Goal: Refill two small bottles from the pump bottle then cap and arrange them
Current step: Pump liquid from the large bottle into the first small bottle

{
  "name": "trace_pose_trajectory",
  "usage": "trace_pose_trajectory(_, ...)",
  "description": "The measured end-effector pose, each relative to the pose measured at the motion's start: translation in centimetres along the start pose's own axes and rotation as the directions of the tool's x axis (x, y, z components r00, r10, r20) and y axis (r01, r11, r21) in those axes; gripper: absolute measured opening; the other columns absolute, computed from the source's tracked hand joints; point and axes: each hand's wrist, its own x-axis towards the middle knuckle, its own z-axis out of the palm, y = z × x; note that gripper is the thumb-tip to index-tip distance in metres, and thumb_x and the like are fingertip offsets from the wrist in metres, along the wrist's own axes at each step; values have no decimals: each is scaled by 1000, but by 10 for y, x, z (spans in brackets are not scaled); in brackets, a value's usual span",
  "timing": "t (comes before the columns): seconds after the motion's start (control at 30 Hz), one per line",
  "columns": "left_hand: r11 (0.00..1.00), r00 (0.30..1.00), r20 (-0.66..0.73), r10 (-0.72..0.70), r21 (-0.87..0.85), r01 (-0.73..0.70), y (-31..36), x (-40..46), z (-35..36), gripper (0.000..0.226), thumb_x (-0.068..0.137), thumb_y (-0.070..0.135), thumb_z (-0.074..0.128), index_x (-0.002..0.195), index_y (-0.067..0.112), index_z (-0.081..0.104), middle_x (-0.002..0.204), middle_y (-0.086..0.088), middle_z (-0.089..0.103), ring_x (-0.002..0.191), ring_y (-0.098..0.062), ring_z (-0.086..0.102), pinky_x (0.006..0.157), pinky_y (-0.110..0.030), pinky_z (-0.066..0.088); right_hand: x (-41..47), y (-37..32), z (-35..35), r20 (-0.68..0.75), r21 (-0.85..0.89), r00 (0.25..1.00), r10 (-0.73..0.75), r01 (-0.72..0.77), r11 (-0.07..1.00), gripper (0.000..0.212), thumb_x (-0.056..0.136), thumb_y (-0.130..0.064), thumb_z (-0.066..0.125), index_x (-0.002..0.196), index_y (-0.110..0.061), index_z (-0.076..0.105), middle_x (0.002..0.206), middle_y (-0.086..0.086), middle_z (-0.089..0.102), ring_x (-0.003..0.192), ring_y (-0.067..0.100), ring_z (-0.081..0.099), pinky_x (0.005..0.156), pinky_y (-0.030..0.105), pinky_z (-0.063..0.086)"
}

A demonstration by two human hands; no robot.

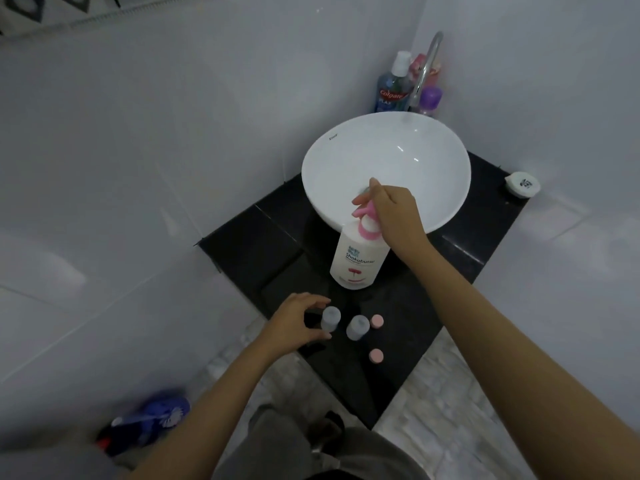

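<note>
Grey trousers [277, 441] fill the bottom edge above pale floor tiles [446, 386]. On the black counter [277, 216], the left hand [294, 323] curls loosely around one small bottle [330, 318], fingers not closed; a second small bottle [357, 327] and two pink caps [376, 321] stand just right. Beyond, the right hand [398, 216] grips the pump bottle [358, 258] head before the white basin [386, 161], white walls around.
</note>
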Motion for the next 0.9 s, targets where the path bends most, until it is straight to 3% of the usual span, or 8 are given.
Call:
trace_pose_trajectory(0.2, 999, 999, -41, -12, -34, 11, 1, 3, 16, 47, 66, 20, 81, 110, 26, 65, 102, 12, 62, 95, -1, 52, 95, -24, 42, -1, -1, 0, 0, 4, 1000, 21, -21, 1000, 48, 101, -27, 34, 88, 0, 71, 63, -2, 68, 67, -2, 60, 70, 7, 39)
trace_pose_trajectory(0.3, 997, 997, -78, -27, -75, 21, 0, 3, 20, 38, 70, 21, 79, 106, 25, 67, 101, 8, 65, 98, -8, 57, 91, -28, 48, -3, -2, 0, 4, -2, 1000, 28, -28, 1000, 48, 101, -27, 34, 87, -1, 71, 61, -6, 67, 64, -3, 60, 66, 6, 39)
trace_pose_trajectory(0.5, 967, 980, -180, -87, -251, 39, 5, -1, 12, 31, 77, 17, 75, 105, 23, 64, 98, 12, 66, 94, 2, 61, 85, -14, 48, -2, -6, -1, 11, -22, 999, 45, -44, 999, 47, 101, -27, 33, 91, -1, 71, 66, -1, 68, 69, 0, 60, 64, 0, 39)
trace_pose_trajectory(0.63, 957, 950, -297, -94, -291, 4, 26, 0, -13, 34, 78, 19, 73, 109, 25, 61, 96, 20, 59, 90, 7, 57, 74, -6, 44, 0, -9, -5, 32, 4, 998, 55, -55, 998, 39, 98, -26, 42, 82, -7, 72, 56, -7, 69, 69, 6, 64, 78, 18, 45)
trace_pose_trajectory(0.77, 968, 920, -392, -28, -238, -72, 51, 7, -41, 36, 79, 23, 71, 114, 25, 61, 99, 19, 56, 90, 8, 54, 72, -6, 40, 5, -17, -6, 69, 60, 994, 83, -88, 994, 33, 95, -24, 49, 80, -4, 70, 67, 9, 70, 57, 14, 66, 80, 29, 53)
trace_pose_trajectory(0.9, 982, 888, -454, 72, -125, -143, 72, 13, -56, 38, 81, 30, 70, 118, 29, 60, 99, 23, 54, 92, 7, 54, 77, -11, 42, 9, -22, -3, 108, 63, 985, 136, -144, 988, 35, 96, -26, 49, 82, -1, 70, 69, 14, 69, 59, 24, 65, 77, 35, 53)
